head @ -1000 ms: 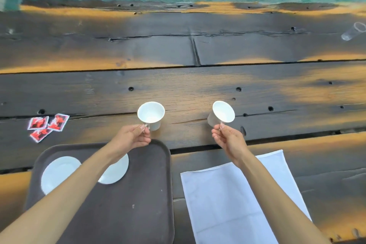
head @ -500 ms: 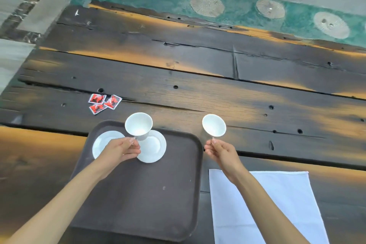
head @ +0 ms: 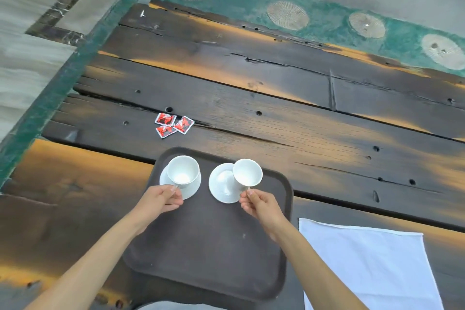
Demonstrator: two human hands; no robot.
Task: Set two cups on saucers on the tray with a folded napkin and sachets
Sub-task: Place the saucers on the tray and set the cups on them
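Dark tray on a plank table, two white saucers at its far end. Left hand pinching the handle of the left cup, upright over the left saucer. Right hand pinching the right cup, tilted above the right saucer. Three red sachets beyond the tray, far left. White napkin spread flat, near right

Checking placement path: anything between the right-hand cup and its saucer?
Nothing visible. The right hand pinches the right cup by its handle, tilted over the right saucer, whose face is bare. The left cup is over its own saucer, well aside.
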